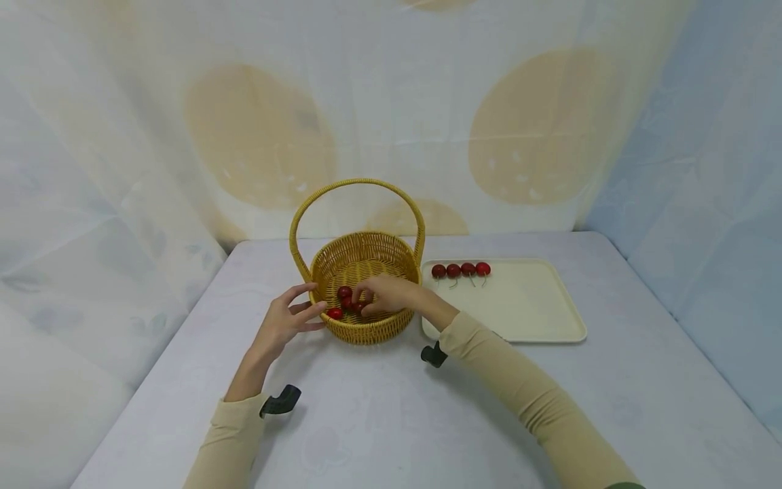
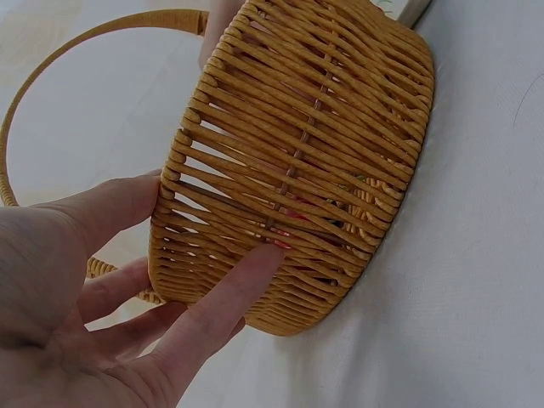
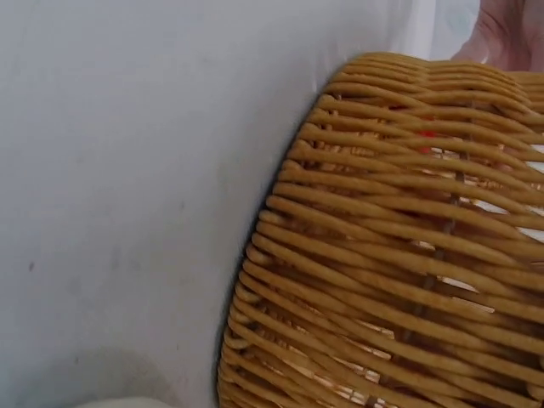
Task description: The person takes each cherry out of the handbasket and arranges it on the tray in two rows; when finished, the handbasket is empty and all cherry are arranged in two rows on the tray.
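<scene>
A round yellow-brown wicker basket (image 1: 366,333) with a tall hoop handle stands on the table, holding several dark red and bright red cherries (image 1: 334,313). My left hand (image 1: 286,322) is at its left side; spread, fairly straight fingers touch the rim and outer wall (image 2: 280,153). Inside the basket, my right hand (image 1: 386,293) reaches down from the right, with thumb and index finger on either side of a dark cherry (image 1: 359,308), pinching it. In the right wrist view, the basket wall (image 3: 399,229) hides the right fingers.
Right of the basket lies a cream rectangular tray (image 1: 525,305). Several stemmed cherries (image 1: 453,271) form a row along its back left edge. A white cloth covers the table (image 1: 366,421), with patterned curtains (image 1: 403,102) behind and at both sides. Each wrist carries a black mount (image 1: 281,401).
</scene>
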